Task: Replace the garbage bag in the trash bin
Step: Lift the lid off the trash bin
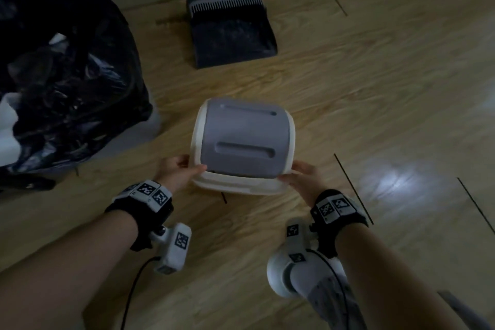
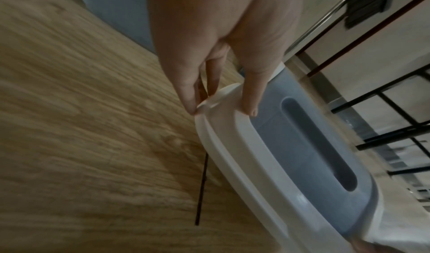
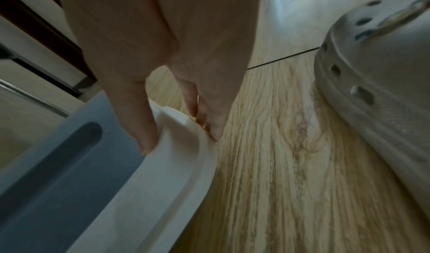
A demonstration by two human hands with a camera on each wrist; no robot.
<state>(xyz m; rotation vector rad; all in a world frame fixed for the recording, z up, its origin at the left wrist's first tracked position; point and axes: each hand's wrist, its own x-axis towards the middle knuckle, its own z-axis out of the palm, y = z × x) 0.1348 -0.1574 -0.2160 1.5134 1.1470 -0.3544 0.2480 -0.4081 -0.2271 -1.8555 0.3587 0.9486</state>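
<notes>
The bin lid [image 1: 245, 142], a white frame with a grey swing flap, is just above the wooden floor in front of me. My left hand [image 1: 179, 171] pinches its near left corner, thumb on top and fingers under the white rim [image 2: 223, 100]. My right hand [image 1: 302, 173] pinches the near right corner of the rim [image 3: 184, 137] the same way. At the left stands the trash bin [image 1: 154, 126], lined with a black garbage bag [image 1: 67, 83] that holds crumpled rubbish. In both wrist views the grey flap [image 2: 314, 146] [image 3: 58, 165] lies beside my thumb.
A dark dustpan [image 1: 231, 32] on a long handle stands on the floor beyond the lid. My foot in a pale clog [image 1: 300, 273] [image 3: 377, 69] is near my right wrist. Black furniture legs [image 2: 395, 133] show past the lid in the left wrist view.
</notes>
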